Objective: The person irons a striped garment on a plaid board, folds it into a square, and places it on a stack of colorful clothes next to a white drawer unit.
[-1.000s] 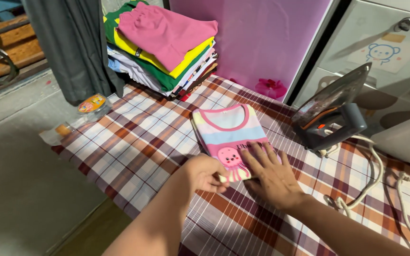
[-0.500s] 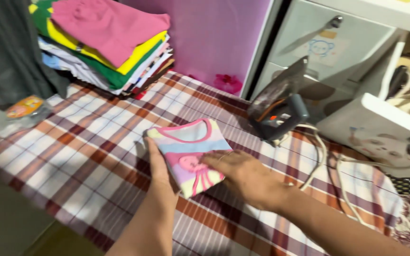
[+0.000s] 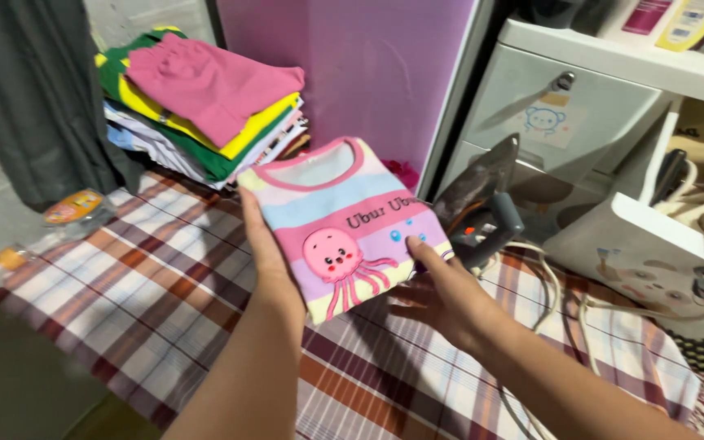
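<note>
- Left hand (image 3: 266, 244), centre-left of frame: closed along the left edge of the folded shirt (image 3: 344, 224), thumb on the front, fingers hidden behind.
- Right hand (image 3: 437, 297), centre of frame just right of middle: mostly open, thumb pressed on the shirt's lower right corner, other fingers spread beneath or behind it; cannot tell how firm that hold is.
- Folded shirt: striped, pink collar, pink jellyfish print; centre of frame, lifted and tilted toward the camera, clear of the table (image 3: 156, 293). It sits between the two hands, the left hand at its left side and the right hand at its bottom right.
- Risk: hold is only at the edges, so the folded layers could slip and the fold could fall open.
- Risk: the iron (image 3: 478, 204) stands on its heel just right of the shirt, near the right hand; a swing that way could brush the soleplate or tip it. Cannot tell if it is hot.
- Risk: the iron's cord (image 3: 556, 285) loops on the table under the right forearm and could snag.
- Stack of folded clothes (image 3: 205, 102), upper left of frame, well apart from both hands; looks a bit uneven and could topple if bumped.
</note>
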